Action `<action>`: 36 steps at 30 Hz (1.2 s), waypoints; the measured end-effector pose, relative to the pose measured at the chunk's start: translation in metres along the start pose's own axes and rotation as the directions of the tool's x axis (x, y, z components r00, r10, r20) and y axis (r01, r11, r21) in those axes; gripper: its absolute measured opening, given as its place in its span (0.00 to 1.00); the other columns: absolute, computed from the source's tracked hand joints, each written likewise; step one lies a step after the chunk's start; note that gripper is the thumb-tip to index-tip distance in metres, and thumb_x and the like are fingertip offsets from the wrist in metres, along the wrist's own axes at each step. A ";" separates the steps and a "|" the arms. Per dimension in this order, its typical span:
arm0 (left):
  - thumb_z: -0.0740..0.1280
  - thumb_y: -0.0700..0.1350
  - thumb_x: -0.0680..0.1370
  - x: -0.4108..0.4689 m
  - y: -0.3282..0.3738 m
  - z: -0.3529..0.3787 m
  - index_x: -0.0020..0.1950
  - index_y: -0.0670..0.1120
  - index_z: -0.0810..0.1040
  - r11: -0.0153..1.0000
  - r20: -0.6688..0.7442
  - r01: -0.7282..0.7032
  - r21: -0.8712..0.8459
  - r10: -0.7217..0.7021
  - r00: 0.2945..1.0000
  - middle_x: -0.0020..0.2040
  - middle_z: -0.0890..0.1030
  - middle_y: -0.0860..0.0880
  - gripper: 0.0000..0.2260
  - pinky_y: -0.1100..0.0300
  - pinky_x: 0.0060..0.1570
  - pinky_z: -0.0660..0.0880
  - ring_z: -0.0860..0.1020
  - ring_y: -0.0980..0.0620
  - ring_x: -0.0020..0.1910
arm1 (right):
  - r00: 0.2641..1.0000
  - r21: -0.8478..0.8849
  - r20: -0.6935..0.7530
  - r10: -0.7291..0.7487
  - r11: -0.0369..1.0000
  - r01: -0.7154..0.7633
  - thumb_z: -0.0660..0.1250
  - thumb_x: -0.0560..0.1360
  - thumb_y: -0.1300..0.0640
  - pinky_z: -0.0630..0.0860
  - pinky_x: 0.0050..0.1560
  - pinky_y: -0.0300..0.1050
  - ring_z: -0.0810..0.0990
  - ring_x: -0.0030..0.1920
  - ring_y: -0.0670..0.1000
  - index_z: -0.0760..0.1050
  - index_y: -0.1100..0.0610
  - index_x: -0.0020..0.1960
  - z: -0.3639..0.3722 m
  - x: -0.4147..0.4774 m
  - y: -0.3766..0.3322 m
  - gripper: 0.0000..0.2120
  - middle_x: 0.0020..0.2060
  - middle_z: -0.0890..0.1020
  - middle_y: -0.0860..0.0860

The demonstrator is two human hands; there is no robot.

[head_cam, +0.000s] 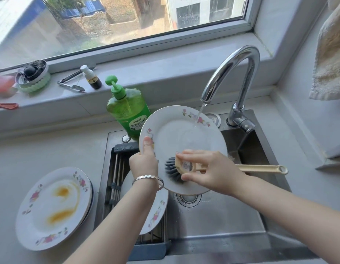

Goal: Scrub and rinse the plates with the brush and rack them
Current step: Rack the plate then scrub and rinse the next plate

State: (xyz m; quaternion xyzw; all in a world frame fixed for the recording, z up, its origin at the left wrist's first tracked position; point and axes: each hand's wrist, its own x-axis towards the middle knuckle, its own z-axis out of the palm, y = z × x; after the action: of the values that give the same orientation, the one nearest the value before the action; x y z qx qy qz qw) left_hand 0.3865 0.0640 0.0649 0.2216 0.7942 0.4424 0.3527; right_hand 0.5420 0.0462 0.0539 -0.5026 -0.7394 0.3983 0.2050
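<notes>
Two hands share this step: the left hand (144,161) grips the held plate (182,138) by its left rim, thumb on the face, keeping it tilted over the sink (222,216). The right hand (209,168) clasps the brush (175,168) close to its head, bristles on the lower face of the plate. Water from the faucet (232,73) lands on the upper rim. For a good result, work the bristles in overlapping circles from centre to rim, then turn the plate so the stream sheets across every scrubbed zone (the back needs the same pass). Keep the grip firm, since a wet rim is likely to slip. Hidden items: the back of the held plate, its lower edge behind the right hand, and most of the rack (117,168), covered by the left forearm and one racked plate (157,210). On the surface (51,145), a stained plate (54,206) tops a stack; how many lie beneath cannot be told.
</notes>
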 end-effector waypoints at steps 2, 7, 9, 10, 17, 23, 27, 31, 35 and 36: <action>0.63 0.56 0.76 0.003 0.001 -0.003 0.29 0.42 0.68 0.999 -0.021 0.031 -0.036 -0.032 0.999 0.28 0.72 0.48 0.22 0.64 0.21 0.66 0.69 0.49 0.27 | 0.995 -0.028 0.100 -0.004 1.000 0.007 0.74 0.69 0.50 0.64 0.65 0.33 0.68 0.64 0.35 0.72 0.41 0.64 -0.008 -0.007 0.015 0.25 0.62 0.75 0.42; 0.63 0.53 0.77 0.004 -0.002 -0.010 0.27 0.41 0.66 1.000 -0.036 -0.016 -0.007 0.016 0.999 0.27 0.70 0.47 0.23 0.71 0.15 0.60 0.70 0.55 0.20 | 0.972 -0.176 -0.025 0.233 0.956 -0.234 0.72 0.70 0.50 0.70 0.58 0.42 0.75 0.59 0.44 0.73 0.43 0.64 -0.034 -0.010 0.063 0.23 0.62 0.77 0.43; 0.63 0.53 0.78 0.003 -0.005 -0.010 0.28 0.41 0.68 1.000 -0.002 -0.026 0.010 0.026 1.000 0.27 0.71 0.47 0.22 0.67 0.20 0.65 0.70 0.52 0.24 | 0.904 -0.140 -0.125 0.409 0.895 -0.424 0.69 0.72 0.50 0.70 0.55 0.43 0.76 0.55 0.48 0.73 0.48 0.66 -0.044 -0.003 0.081 0.23 0.60 0.79 0.47; 0.63 0.52 0.78 0.003 -0.006 -0.010 0.28 0.41 0.69 0.999 0.012 -0.031 0.021 0.030 0.999 0.27 0.72 0.47 0.22 0.63 0.24 0.66 0.70 0.51 0.26 | 0.844 -0.043 -0.177 0.507 0.852 -0.521 0.68 0.73 0.50 0.71 0.55 0.45 0.76 0.55 0.52 0.73 0.53 0.65 -0.048 0.001 0.088 0.22 0.58 0.80 0.50; 0.64 0.53 0.77 0.007 -0.012 -0.007 0.28 0.45 0.72 0.993 0.080 -0.105 0.061 0.100 0.992 0.28 0.74 0.48 0.20 0.58 0.33 0.68 0.72 0.49 0.29 | 0.634 0.514 -0.101 0.767 0.585 -0.627 0.67 0.72 0.49 0.63 0.25 0.37 0.73 0.31 0.50 0.72 0.58 0.48 -0.062 0.025 0.111 0.13 0.38 0.77 0.53; 0.64 0.53 0.77 0.009 -0.012 -0.011 0.27 0.41 0.70 0.993 0.047 -0.089 0.079 0.085 0.995 0.27 0.72 0.46 0.22 0.59 0.29 0.65 0.69 0.48 0.27 | 0.666 0.623 -0.065 0.743 0.551 -0.555 0.68 0.72 0.49 0.62 0.21 0.34 0.75 0.33 0.48 0.74 0.59 0.56 -0.054 0.056 0.096 0.17 0.42 0.78 0.51; 0.63 0.53 0.77 0.008 -0.007 -0.016 0.26 0.42 0.69 0.955 0.097 -0.230 0.186 0.215 0.972 0.25 0.69 0.46 0.23 0.57 0.28 0.62 0.67 0.47 0.27 | 0.670 0.584 -0.040 0.742 0.561 -0.586 0.68 0.72 0.47 0.64 0.23 0.37 0.75 0.33 0.48 0.70 0.61 0.60 -0.052 0.051 0.099 0.23 0.47 0.78 0.53; 0.61 0.52 0.79 -0.002 0.006 -0.023 0.23 0.42 0.63 0.774 0.246 -0.528 0.348 0.468 0.849 0.23 0.67 0.48 0.25 0.54 0.30 0.57 0.66 0.47 0.28 | 0.691 0.466 0.000 0.723 0.612 -0.639 0.69 0.72 0.48 0.61 0.25 0.38 0.69 0.29 0.48 0.71 0.62 0.53 -0.039 0.029 0.101 0.19 0.34 0.73 0.51; 0.58 0.52 0.79 -0.011 0.014 -0.027 0.24 0.46 0.60 0.476 0.425 -0.758 0.446 0.632 0.648 0.25 0.64 0.51 0.25 0.57 0.34 0.55 0.67 0.46 0.32 | 0.717 0.452 0.065 0.694 0.620 -0.641 0.77 0.64 0.55 0.56 0.25 0.38 0.61 0.25 0.48 0.74 0.59 0.43 -0.017 0.008 0.099 0.15 0.29 0.69 0.53; 0.58 0.52 0.79 -0.012 0.015 -0.029 0.25 0.46 0.60 0.419 0.454 -0.784 0.459 0.648 0.612 0.26 0.63 0.52 0.24 0.57 0.34 0.56 0.67 0.47 0.33 | 0.723 0.445 0.068 0.688 0.627 -0.639 0.78 0.63 0.57 0.56 0.25 0.39 0.61 0.25 0.48 0.72 0.58 0.40 -0.012 0.005 0.097 0.15 0.27 0.67 0.53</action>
State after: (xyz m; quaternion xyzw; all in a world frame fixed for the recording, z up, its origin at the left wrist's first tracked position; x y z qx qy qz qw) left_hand 0.3729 0.0480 0.0928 0.6867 0.6773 0.2375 0.1151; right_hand 0.6050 0.0724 -0.0169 -0.7003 -0.3800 0.5733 0.1910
